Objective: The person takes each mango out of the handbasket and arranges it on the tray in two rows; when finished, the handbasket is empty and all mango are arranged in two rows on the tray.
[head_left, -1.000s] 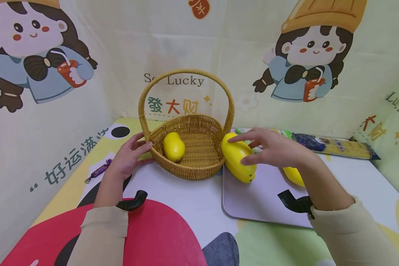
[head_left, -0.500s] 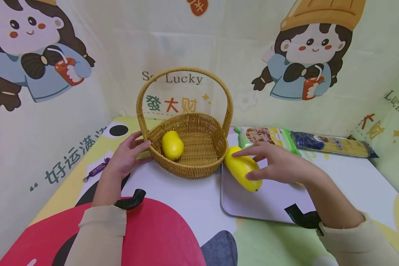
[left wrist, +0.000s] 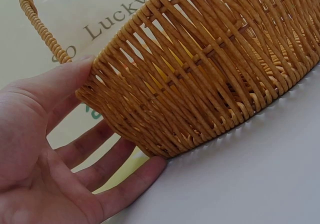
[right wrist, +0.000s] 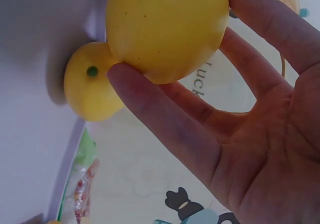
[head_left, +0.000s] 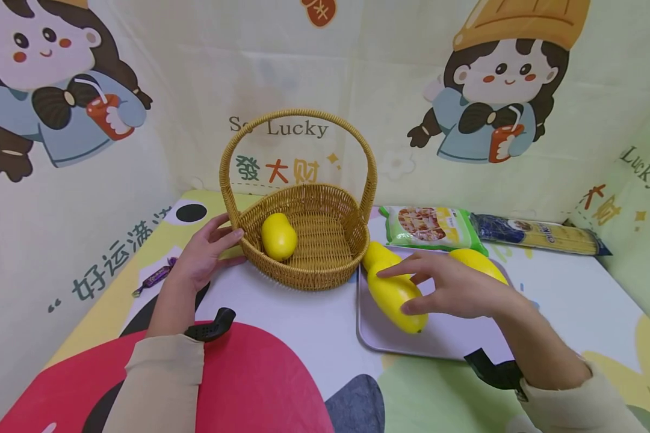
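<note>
My left hand [head_left: 203, 255] holds the left end of the wicker basket [head_left: 303, 279], thumb at the rim. In the left wrist view, several fingertips go out of sight behind its wall. One yellow mango [head_left: 278, 236] lies inside, on the left. My right hand [head_left: 449, 285] grips another mango [head_left: 392, 297] between thumb and fingers, over the pale purple tray [head_left: 371, 340]. A further mango [head_left: 378, 254] shows just behind it, near the basket's right side; the right wrist view gives its green tip. Partly behind my right hand is one more mango [head_left: 479, 264].
At the back stands a green-edged food packet [head_left: 428, 227], with a pack of pasta [head_left: 541, 234] to its right. A purple-wrapped candy [head_left: 156, 276] lies left of my left wrist. The tall basket handle [head_left: 298, 112] arches above the basket. Printed cloth walls enclose the table.
My right hand has come down and toward me with its mango, uncovering the food packet and the mango behind. My left hand has kept its place at the basket.
</note>
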`<state>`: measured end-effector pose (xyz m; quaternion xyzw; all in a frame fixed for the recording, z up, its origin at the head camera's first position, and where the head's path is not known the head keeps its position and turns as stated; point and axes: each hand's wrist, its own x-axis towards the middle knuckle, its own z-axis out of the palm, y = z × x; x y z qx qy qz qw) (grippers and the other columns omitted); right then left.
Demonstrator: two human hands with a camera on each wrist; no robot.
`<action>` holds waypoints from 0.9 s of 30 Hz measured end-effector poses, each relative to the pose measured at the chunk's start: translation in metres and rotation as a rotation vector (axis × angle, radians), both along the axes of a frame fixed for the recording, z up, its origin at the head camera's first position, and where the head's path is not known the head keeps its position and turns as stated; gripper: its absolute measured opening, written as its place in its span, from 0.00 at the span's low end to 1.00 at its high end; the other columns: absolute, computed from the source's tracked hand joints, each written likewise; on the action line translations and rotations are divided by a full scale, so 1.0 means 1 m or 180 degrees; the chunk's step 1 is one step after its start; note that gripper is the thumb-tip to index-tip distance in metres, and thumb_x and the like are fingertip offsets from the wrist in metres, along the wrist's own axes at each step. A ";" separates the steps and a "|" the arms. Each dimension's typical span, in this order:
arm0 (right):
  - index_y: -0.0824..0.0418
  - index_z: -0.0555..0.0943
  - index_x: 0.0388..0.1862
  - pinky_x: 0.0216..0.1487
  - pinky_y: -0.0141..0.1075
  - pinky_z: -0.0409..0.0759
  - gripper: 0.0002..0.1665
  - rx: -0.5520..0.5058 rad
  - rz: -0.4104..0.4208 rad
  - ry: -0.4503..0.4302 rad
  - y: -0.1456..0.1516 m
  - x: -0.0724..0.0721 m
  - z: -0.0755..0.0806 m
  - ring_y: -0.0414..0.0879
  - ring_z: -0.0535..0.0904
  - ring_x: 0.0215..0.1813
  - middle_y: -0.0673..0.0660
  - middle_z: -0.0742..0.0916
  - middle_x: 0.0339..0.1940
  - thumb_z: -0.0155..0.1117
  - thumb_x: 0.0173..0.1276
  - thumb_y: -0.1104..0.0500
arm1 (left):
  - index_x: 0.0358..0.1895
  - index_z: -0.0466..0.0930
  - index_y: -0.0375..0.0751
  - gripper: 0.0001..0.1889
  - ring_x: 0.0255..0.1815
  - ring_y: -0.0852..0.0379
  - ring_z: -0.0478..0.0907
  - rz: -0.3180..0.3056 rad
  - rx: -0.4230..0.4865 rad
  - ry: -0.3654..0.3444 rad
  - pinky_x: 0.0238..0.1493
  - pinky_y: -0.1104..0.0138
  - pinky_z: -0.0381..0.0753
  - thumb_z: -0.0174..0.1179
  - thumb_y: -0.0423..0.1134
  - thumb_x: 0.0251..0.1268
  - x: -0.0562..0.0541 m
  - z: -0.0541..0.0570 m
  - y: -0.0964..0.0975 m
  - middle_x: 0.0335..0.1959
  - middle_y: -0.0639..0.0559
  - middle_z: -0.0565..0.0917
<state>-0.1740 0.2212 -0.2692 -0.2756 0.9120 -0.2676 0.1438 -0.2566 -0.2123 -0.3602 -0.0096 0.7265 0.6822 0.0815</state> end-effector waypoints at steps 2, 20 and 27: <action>0.43 0.83 0.66 0.51 0.46 0.82 0.29 -0.0022 0.0059 0.0008 0.000 0.001 -0.003 0.47 0.77 0.54 0.50 0.84 0.59 0.75 0.65 0.49 | 0.84 0.51 0.64 0.36 0.77 0.40 0.65 -0.0002 0.0003 0.0005 0.66 0.53 0.80 0.57 0.48 0.79 -0.001 0.000 0.000 0.82 0.42 0.59; 0.38 0.82 0.66 0.55 0.48 0.80 0.30 0.0039 0.0037 -0.0410 -0.007 0.007 -0.024 0.47 0.76 0.54 0.50 0.83 0.60 0.76 0.65 0.50 | 0.84 0.52 0.65 0.37 0.77 0.40 0.65 0.0006 0.0040 -0.0007 0.66 0.52 0.80 0.58 0.49 0.78 0.000 0.000 0.000 0.82 0.43 0.59; 0.41 0.83 0.66 0.54 0.46 0.79 0.29 0.0039 -0.0009 -0.0260 -0.011 0.007 -0.030 0.47 0.76 0.54 0.50 0.84 0.59 0.76 0.65 0.51 | 0.84 0.51 0.65 0.40 0.76 0.41 0.66 -0.0007 0.0021 0.0010 0.65 0.54 0.80 0.61 0.54 0.74 0.000 -0.001 0.000 0.82 0.42 0.59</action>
